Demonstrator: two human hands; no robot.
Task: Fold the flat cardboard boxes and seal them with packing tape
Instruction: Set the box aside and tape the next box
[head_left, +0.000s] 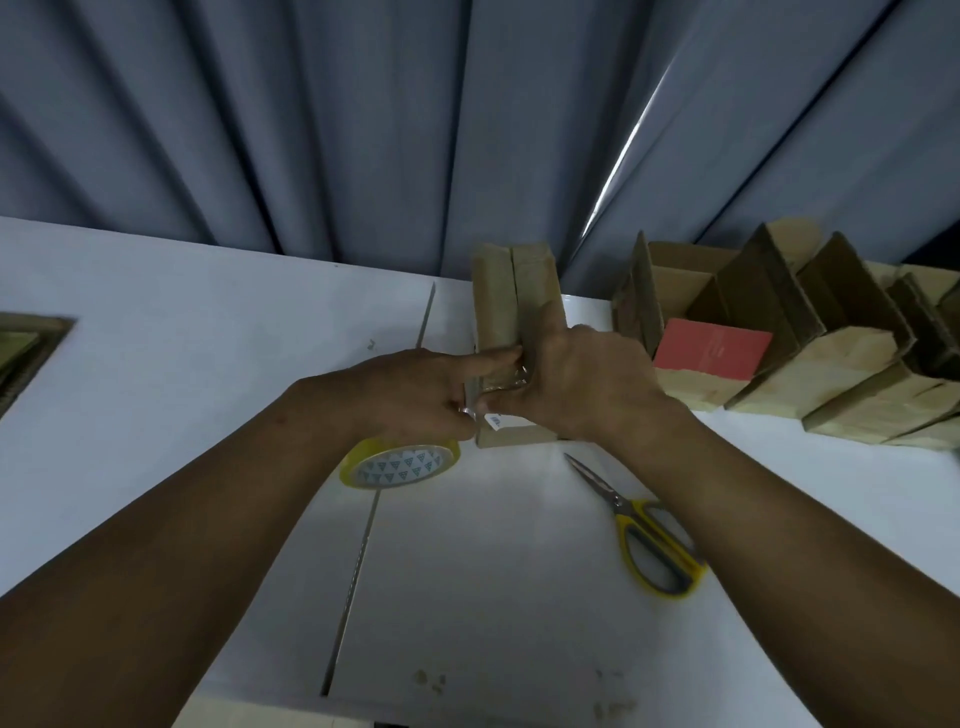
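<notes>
Currently right hand (587, 374) grips the box (514, 301) to steady it — thumb along the seam. Left hand (415, 389) pinches the tape (505, 383), forefinger pressing it down.

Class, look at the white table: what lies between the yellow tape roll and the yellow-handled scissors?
Nothing: in the head view, bare white table separates the yellow tape roll from the yellow-handled scissors.
</notes>
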